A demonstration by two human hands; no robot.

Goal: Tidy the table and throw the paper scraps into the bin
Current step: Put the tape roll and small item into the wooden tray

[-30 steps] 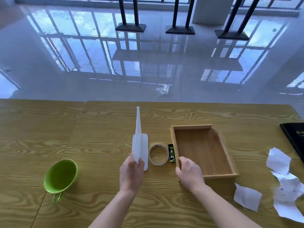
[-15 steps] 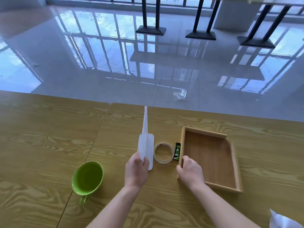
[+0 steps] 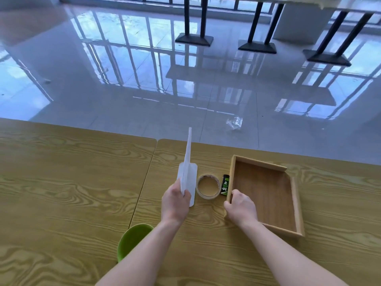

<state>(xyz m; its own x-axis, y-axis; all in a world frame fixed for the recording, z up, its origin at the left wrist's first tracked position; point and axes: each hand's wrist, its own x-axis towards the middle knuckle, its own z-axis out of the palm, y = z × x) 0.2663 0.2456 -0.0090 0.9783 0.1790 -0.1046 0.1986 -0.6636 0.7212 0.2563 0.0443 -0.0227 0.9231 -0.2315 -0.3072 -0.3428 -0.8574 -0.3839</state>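
My left hand [image 3: 175, 203] pinches the near end of a white sheet [image 3: 187, 159] and holds it on edge above a flat white piece [image 3: 192, 182] that lies on the wooden table [image 3: 72, 182]. My right hand [image 3: 240, 207] grips the near left corner of an empty wooden tray [image 3: 266, 195]. Between the two hands lie a roll of tape [image 3: 208, 186] and a small black and green lighter [image 3: 225, 184], which rests against the tray's left wall. No paper scraps and no bin are in view.
A green cup [image 3: 132, 240] stands near the table's front, partly hidden by my left forearm. A seam [image 3: 144, 182] between two tabletops runs just left of my left hand. A crumpled clear wrapper [image 3: 235, 123] lies on the glossy floor beyond the table.
The view has swung left, so the paper scraps at the right have dropped out of sight. Both hands keep their hold, and the tray has turned slightly clockwise.
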